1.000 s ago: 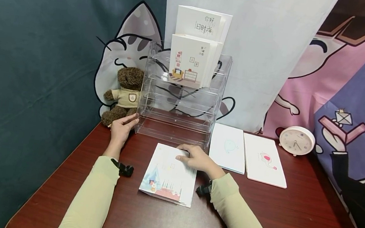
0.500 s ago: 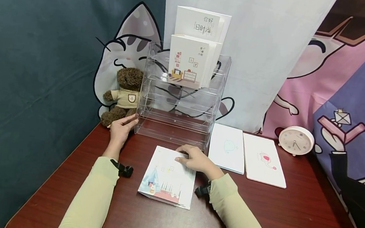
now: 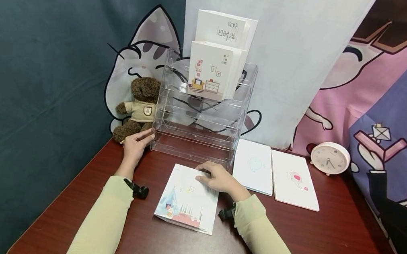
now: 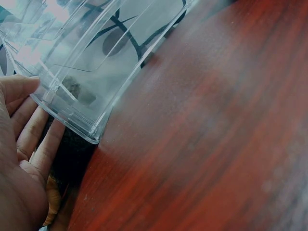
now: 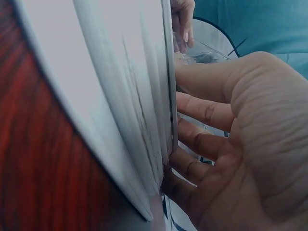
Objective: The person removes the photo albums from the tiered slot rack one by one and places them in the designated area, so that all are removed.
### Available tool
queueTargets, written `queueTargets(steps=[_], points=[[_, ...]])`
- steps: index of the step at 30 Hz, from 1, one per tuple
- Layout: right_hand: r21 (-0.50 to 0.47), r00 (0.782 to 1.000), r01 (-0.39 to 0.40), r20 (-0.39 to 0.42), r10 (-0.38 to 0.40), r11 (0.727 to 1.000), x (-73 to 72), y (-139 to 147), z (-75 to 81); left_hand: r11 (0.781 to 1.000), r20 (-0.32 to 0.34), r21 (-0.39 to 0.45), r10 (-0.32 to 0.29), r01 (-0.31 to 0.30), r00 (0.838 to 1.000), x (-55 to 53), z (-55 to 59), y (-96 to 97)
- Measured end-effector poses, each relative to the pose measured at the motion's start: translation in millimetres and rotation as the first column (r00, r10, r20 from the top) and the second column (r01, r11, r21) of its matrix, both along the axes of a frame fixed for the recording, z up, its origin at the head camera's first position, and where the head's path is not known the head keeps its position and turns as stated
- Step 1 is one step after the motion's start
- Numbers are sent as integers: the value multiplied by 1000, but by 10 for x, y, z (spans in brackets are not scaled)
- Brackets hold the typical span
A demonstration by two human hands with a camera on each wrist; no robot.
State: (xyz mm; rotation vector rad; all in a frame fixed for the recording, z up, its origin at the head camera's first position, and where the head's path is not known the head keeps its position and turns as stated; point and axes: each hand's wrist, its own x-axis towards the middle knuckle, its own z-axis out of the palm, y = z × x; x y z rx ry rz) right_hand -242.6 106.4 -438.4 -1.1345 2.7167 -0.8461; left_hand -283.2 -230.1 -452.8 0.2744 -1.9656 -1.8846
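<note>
In the head view, my left hand holds the lower left edge of a clear plastic tiered rack. The left wrist view shows its thumb at the near edge of the side panel and the other fingers along the outer side. My right hand rests on the far right part of a thick white book with a printed blue tent, lying flat in front of the rack. In the right wrist view, bent fingers meet the cover beside the white page edges; their tips are partly hidden.
White books stand in the rack's upper tiers. A whale-print book and an elephant-print book lie to its right, near a round pink clock. A brown teddy bear sits left of the rack on the dark red table.
The white book has shifted slightly toward me under my right hand, mostly in the first half second. My left hand keeps its place at the rack.
</note>
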Motion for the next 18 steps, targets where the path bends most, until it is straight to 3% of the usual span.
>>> queueTargets(steps=[6, 18], points=[[-24, 1000, -6, 1, 6, 1000, -14, 7, 4, 999, -20, 42, -11, 11, 1000, -14, -13, 4], [8, 998, -44, -41, 44, 999, -15, -22, 56, 1000, -7, 25, -7, 7, 1000, 1, -7, -4]])
